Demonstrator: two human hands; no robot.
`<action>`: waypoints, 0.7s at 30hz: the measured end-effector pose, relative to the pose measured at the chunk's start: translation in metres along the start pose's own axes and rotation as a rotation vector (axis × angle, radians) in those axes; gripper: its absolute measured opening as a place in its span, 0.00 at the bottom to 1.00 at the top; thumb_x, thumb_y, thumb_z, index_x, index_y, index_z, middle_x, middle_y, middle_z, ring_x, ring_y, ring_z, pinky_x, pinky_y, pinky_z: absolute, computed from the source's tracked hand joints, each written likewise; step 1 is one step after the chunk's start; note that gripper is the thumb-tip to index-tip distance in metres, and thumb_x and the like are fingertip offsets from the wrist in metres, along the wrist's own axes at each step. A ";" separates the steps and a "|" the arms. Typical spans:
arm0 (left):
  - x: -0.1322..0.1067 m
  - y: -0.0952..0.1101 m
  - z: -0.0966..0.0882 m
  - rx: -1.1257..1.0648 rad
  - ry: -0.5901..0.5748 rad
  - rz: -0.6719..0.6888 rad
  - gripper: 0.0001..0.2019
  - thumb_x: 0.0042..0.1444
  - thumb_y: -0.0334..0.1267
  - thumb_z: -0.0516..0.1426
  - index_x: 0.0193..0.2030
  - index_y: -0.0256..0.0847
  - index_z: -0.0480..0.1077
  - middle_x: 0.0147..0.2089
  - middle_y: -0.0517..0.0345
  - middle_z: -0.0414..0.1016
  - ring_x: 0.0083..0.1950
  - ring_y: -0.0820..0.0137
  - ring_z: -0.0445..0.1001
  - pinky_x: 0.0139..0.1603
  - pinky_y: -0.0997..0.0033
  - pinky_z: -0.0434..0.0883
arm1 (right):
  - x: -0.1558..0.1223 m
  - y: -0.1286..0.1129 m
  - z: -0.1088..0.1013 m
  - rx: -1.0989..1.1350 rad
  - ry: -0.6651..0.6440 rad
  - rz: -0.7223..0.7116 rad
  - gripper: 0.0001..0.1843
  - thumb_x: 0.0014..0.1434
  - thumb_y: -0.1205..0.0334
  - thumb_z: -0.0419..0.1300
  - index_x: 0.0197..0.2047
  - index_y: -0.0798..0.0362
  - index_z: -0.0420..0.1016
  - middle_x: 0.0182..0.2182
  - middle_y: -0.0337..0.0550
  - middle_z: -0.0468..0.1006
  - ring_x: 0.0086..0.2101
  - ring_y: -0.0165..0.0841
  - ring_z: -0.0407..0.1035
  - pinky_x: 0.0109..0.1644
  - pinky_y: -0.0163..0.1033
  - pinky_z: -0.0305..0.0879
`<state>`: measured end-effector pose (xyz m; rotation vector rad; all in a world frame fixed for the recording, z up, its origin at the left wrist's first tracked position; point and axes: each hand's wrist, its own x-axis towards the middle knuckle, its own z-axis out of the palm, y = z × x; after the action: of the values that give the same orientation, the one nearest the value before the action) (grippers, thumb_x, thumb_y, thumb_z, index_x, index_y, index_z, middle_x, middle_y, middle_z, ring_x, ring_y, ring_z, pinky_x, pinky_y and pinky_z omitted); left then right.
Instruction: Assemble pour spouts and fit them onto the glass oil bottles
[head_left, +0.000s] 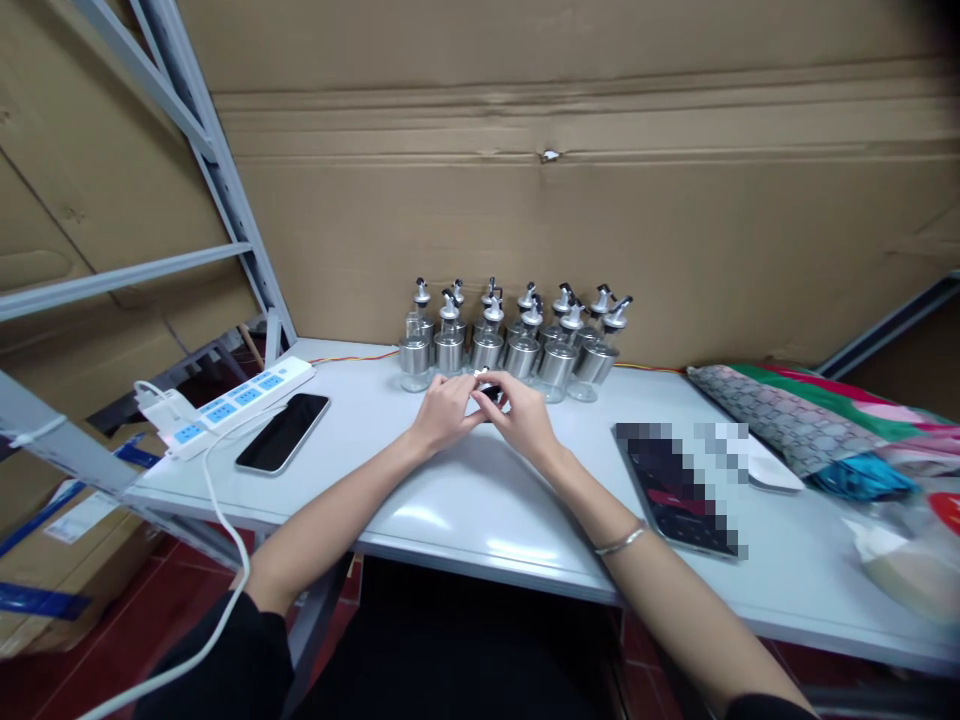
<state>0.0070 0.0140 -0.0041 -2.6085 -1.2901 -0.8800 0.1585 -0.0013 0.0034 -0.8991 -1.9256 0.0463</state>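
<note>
My left hand (pixel 444 412) and my right hand (pixel 521 415) meet above the white table, in front of the bottles. Their fingers are closed together around a small black-and-silver pour spout (pixel 491 390), mostly hidden by the fingers. Just behind stand several glass oil bottles (pixel 487 350) in two rows, each with a steel sleeve. Silver-and-black pour spouts top most of them. The front-left bottle (pixel 415 360) shows a bare glass neck without a spout.
To the left lie a phone (pixel 283 433) and a white power strip (pixel 240 405) with a cable. On the right are a dark tablet (pixel 675 490), partly pixelated, a white object (pixel 772 468), a colourful cloth bundle (pixel 810 420) and a tape roll (pixel 915 575). Cardboard (pixel 600 220) backs the table.
</note>
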 end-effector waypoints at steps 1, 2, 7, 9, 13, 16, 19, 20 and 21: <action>0.000 0.001 -0.003 0.005 0.009 0.008 0.13 0.60 0.43 0.49 0.41 0.35 0.66 0.38 0.50 0.75 0.42 0.62 0.73 0.43 0.62 0.60 | 0.000 -0.002 -0.001 0.012 0.005 0.016 0.13 0.61 0.56 0.55 0.46 0.53 0.71 0.40 0.47 0.78 0.31 0.33 0.73 0.35 0.37 0.70; 0.000 0.002 -0.006 0.007 0.015 0.018 0.13 0.60 0.43 0.49 0.41 0.35 0.67 0.37 0.50 0.75 0.41 0.63 0.73 0.44 0.62 0.59 | 0.000 -0.003 -0.001 0.024 0.008 0.024 0.13 0.61 0.56 0.54 0.46 0.53 0.70 0.40 0.47 0.78 0.30 0.32 0.72 0.34 0.36 0.70; 0.001 0.003 -0.012 -0.042 0.048 0.019 0.15 0.56 0.43 0.52 0.44 0.34 0.66 0.36 0.52 0.74 0.38 0.64 0.72 0.44 0.63 0.59 | -0.001 -0.004 -0.003 0.096 -0.047 0.002 0.16 0.62 0.56 0.51 0.50 0.53 0.68 0.47 0.50 0.76 0.38 0.34 0.74 0.37 0.37 0.72; 0.001 0.001 -0.012 -0.042 0.073 0.024 0.15 0.54 0.43 0.52 0.45 0.35 0.66 0.36 0.52 0.74 0.37 0.64 0.72 0.44 0.62 0.58 | -0.001 -0.004 -0.001 0.110 -0.052 0.027 0.18 0.62 0.55 0.51 0.53 0.52 0.65 0.48 0.51 0.75 0.42 0.36 0.73 0.39 0.39 0.72; 0.001 -0.004 -0.012 -0.030 0.124 0.067 0.15 0.53 0.43 0.51 0.45 0.36 0.64 0.37 0.51 0.73 0.38 0.63 0.71 0.45 0.61 0.58 | -0.001 -0.007 -0.001 0.126 0.007 0.065 0.20 0.60 0.54 0.54 0.53 0.51 0.62 0.44 0.50 0.76 0.40 0.37 0.73 0.39 0.40 0.72; 0.001 -0.006 -0.012 -0.038 0.137 0.080 0.14 0.53 0.41 0.51 0.44 0.37 0.62 0.40 0.50 0.72 0.40 0.63 0.70 0.46 0.61 0.58 | 0.000 -0.010 -0.002 0.084 0.024 0.054 0.14 0.59 0.54 0.56 0.46 0.51 0.66 0.40 0.48 0.75 0.34 0.35 0.72 0.37 0.40 0.71; 0.001 -0.007 -0.012 -0.060 0.152 0.076 0.15 0.52 0.40 0.53 0.46 0.36 0.61 0.43 0.49 0.70 0.40 0.64 0.70 0.46 0.62 0.59 | 0.001 -0.009 -0.003 0.053 0.040 0.019 0.11 0.59 0.54 0.57 0.41 0.51 0.68 0.37 0.47 0.75 0.33 0.34 0.71 0.35 0.39 0.70; 0.001 -0.008 -0.012 -0.072 0.158 0.074 0.15 0.52 0.39 0.53 0.46 0.36 0.60 0.43 0.50 0.70 0.39 0.65 0.70 0.47 0.63 0.60 | 0.001 -0.007 -0.003 0.056 0.055 -0.002 0.11 0.59 0.54 0.57 0.41 0.51 0.68 0.38 0.48 0.75 0.35 0.35 0.71 0.35 0.39 0.70; 0.001 -0.008 -0.012 -0.085 0.159 0.072 0.15 0.52 0.39 0.53 0.46 0.36 0.60 0.43 0.50 0.70 0.38 0.66 0.70 0.47 0.63 0.60 | 0.002 -0.005 -0.003 0.057 0.071 -0.025 0.10 0.59 0.54 0.57 0.41 0.51 0.69 0.38 0.48 0.75 0.37 0.36 0.71 0.36 0.39 0.70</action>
<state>-0.0042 0.0153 0.0050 -2.5677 -1.1348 -1.1278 0.1576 -0.0054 0.0085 -0.8274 -1.8599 0.0533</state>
